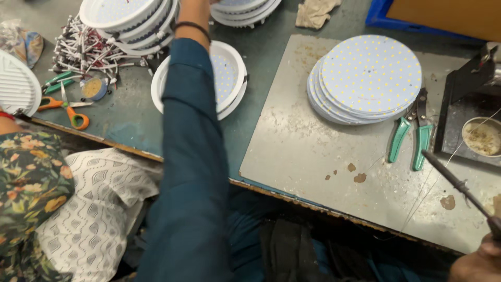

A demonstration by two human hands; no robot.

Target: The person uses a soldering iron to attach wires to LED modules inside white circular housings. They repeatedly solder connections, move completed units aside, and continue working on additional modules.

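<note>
Head view: right hand (477,263) grips soldering iron (456,183), tip pointing up-left; left hand's grip hidden off frame.

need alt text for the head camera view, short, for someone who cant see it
A person's left arm in a dark blue sleeve reaches across a workbench toward stacked white round lamp housings, the hand itself out of frame. The right hand holds a soldering iron over a grey metal plate carrying a stack of round LED boards and green-handled pliers.
</note>
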